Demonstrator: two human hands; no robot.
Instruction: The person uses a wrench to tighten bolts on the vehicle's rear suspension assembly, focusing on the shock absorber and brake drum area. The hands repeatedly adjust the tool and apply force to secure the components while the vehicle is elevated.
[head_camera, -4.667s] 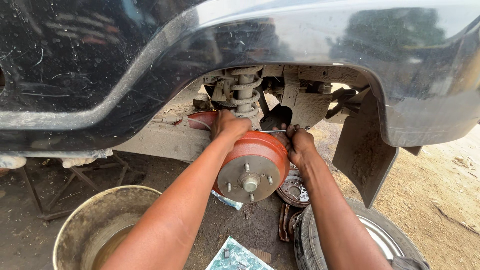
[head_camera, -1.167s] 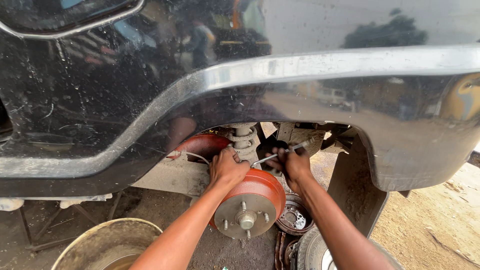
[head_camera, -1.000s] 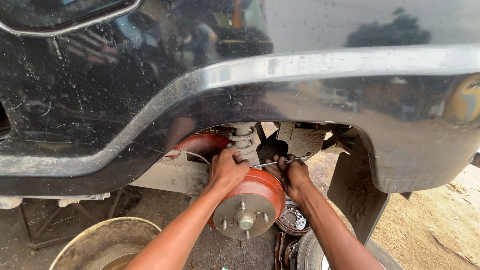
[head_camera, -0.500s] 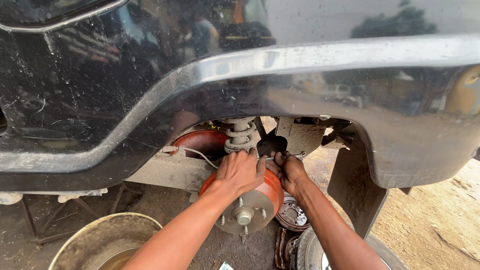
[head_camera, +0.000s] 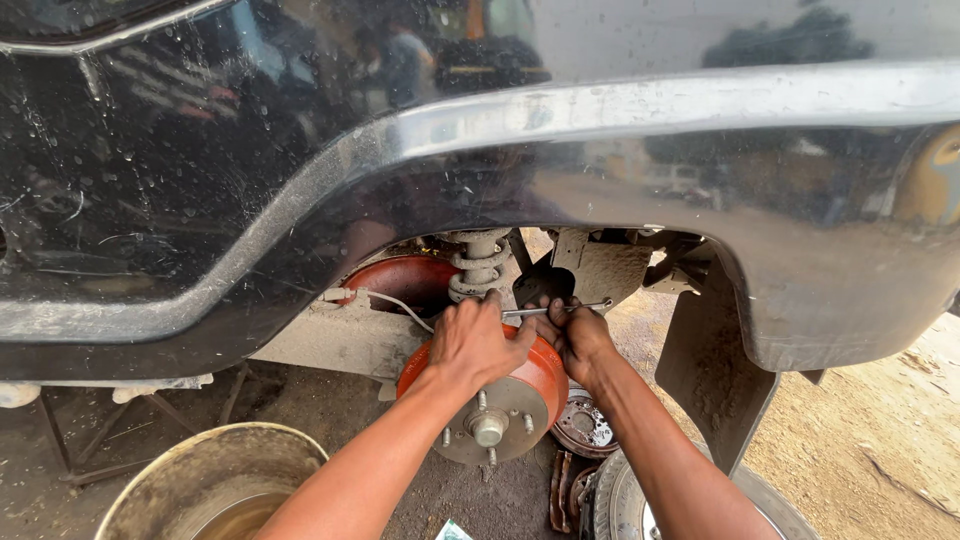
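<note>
Resting on top of the orange-red brake drum (head_camera: 500, 390), the left hand (head_camera: 478, 340) is seen with its fingers spread and curled over the drum's upper rim, pressing rather than pinching. Just beside it, the right hand (head_camera: 578, 335) is closed around a slim metal wrench (head_camera: 560, 309), which is held nearly level and pointed in behind the drum toward the coil spring (head_camera: 480, 265). The drum is seated on the hub inside the wheel arch of the black car body (head_camera: 300, 150), its studs (head_camera: 487, 428) bare and pointing outward. As far as can be judged, the wheel is already off and the drum is in place, while work behind it is unfinished and the wheel is yet to be refitted. A tyre (head_camera: 650, 505) is lying below the right forearm, loose brake parts (head_camera: 585, 430) are on the ground near it, and a metal basin (head_camera: 200, 485) is set at lower left.
</note>
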